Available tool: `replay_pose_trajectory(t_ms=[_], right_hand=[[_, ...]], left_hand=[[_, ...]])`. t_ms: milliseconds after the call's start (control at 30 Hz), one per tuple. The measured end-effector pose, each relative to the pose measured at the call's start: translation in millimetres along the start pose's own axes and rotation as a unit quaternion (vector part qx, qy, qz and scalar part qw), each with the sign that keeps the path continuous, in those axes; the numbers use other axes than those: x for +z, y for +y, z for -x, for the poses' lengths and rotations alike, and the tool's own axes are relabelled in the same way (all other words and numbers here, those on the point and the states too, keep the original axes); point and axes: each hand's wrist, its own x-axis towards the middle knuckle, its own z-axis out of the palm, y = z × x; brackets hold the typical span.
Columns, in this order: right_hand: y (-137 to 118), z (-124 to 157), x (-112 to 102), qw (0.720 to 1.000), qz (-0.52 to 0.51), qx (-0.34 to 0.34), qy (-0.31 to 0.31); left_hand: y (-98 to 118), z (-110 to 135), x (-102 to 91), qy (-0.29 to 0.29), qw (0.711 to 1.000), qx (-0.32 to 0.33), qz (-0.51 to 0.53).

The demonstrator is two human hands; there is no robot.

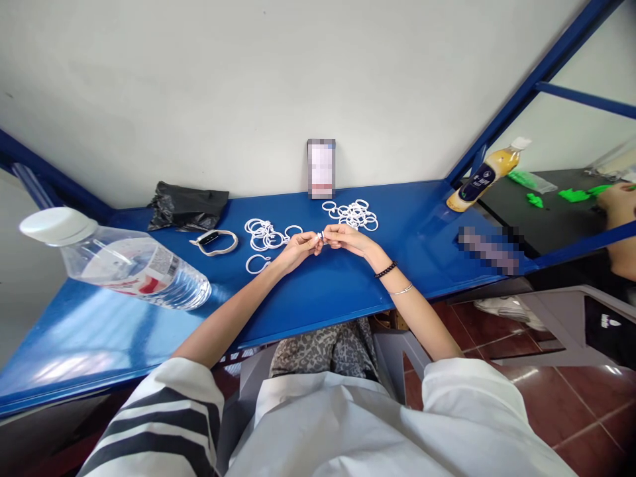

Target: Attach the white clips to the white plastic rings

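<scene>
My left hand (pixel 300 250) and my right hand (pixel 348 239) meet fingertip to fingertip over the blue table (pixel 308 291). Between them they pinch a small white piece (pixel 320 236), mostly covered by the fingers, so its full shape is hidden. Close to my left hand lies a group of white rings (pixel 263 233), and one white ring (pixel 258 264) sits apart in front of them with a gap in its loop. Just behind my right hand is a second heap of white rings (pixel 355 215), overlapping one another.
A phone (pixel 321 169) leans on the wall. On the left are a black plastic bag (pixel 187 205), a watch (pixel 216 243) and a large water bottle (pixel 134 265). To the right stand a juice bottle (pixel 481 177) and a blurred item (pixel 489 250). Beyond the frame shows another person's arm (pixel 621 225).
</scene>
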Motion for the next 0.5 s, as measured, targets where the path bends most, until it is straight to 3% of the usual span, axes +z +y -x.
replay_pose_trajectory(t_ms=[500], right_hand=[[1.0,0.0,-1.3,0.999,0.045,0.004,0.004]], left_hand=[[3.9,1.2,2.9,0.017,0.999,-0.026,0.006]])
